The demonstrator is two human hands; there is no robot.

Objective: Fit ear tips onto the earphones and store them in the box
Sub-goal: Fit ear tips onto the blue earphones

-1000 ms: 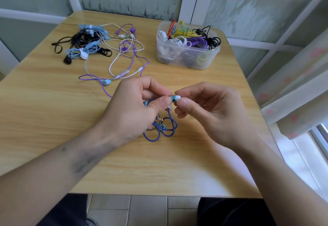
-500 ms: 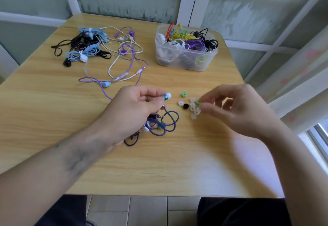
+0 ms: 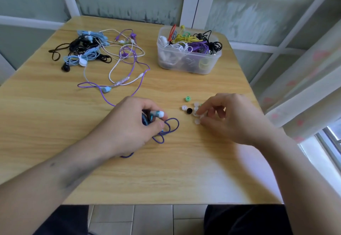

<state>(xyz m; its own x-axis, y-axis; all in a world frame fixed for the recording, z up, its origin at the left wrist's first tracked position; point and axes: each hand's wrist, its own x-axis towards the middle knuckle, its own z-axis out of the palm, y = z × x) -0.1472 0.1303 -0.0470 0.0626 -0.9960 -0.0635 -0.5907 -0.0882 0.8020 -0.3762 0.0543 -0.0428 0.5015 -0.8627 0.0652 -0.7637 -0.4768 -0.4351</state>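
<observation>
My left hand (image 3: 127, 127) grips a blue-corded earphone; its teal bud (image 3: 156, 114) with a white tip sticks out past my fingers, and the cord (image 3: 170, 128) loops on the table. My right hand (image 3: 232, 118) reaches into a small cluster of loose ear tips, with thumb and forefinger pinching a clear tip (image 3: 196, 112). Around it lie a black tip (image 3: 189, 110), a clear tip (image 3: 184, 107), a green tip (image 3: 187, 98) and another clear tip (image 3: 197, 122). The clear plastic box (image 3: 188, 64) full of earphones stands at the back.
A tangle of black, light blue, white and purple earphones (image 3: 96, 53) lies at the back left of the wooden table (image 3: 55, 124). One purple cord with a blue bud (image 3: 106, 89) trails toward my left hand. Window frames and a curtain border the table's right side.
My right hand left the bud held by my left hand, moved right to the loose ear tips and now pinches one. My left hand lowered toward the table with the earphone.
</observation>
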